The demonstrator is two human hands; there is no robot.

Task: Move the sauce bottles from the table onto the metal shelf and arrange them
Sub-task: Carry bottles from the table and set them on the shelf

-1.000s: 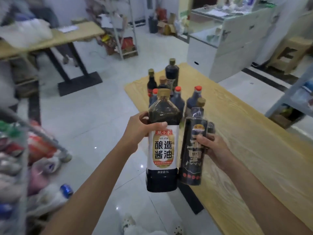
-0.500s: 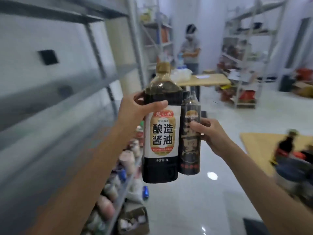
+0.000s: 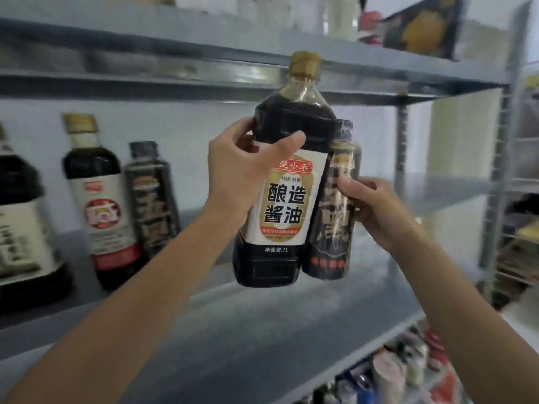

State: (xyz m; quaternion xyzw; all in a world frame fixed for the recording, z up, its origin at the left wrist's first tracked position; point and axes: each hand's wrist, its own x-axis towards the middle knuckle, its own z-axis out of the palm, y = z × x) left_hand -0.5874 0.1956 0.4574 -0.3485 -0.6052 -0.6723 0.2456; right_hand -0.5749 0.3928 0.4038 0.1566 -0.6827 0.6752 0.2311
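A large soy sauce bottle (image 3: pixel 287 205) with a gold cap and a white and gold label is held upright in the air by the left hand (image 3: pixel 239 176). The fingers are wrapped round its dark shoulder from the left, and the thumb is laid across the front just above the label. Touching its right side, a slim black bottle (image 3: pixel 331 237) is held upright by the right hand (image 3: pixel 379 211), whose fingers are curled round its middle from the right. Both bottles are kept clear of the board of the metal shelf (image 3: pixel 262 330), which is seen below and behind the hands.

To the left of the left hand, three bottles are stood on that board against the wall. Nearest is a black slim bottle (image 3: pixel 153 199), seemingly of the same kind as the one in the right hand, though its label is blurred. Just beside it, further left, a red-labelled bottle (image 3: pixel 102 205) with a gold cap is seen, and at the picture's edge a broad dark bottle (image 3: pixel 23 234) is partly cut off. Below the right forearm, blurred coloured packages (image 3: pixel 408 368) are seen on a lower level.
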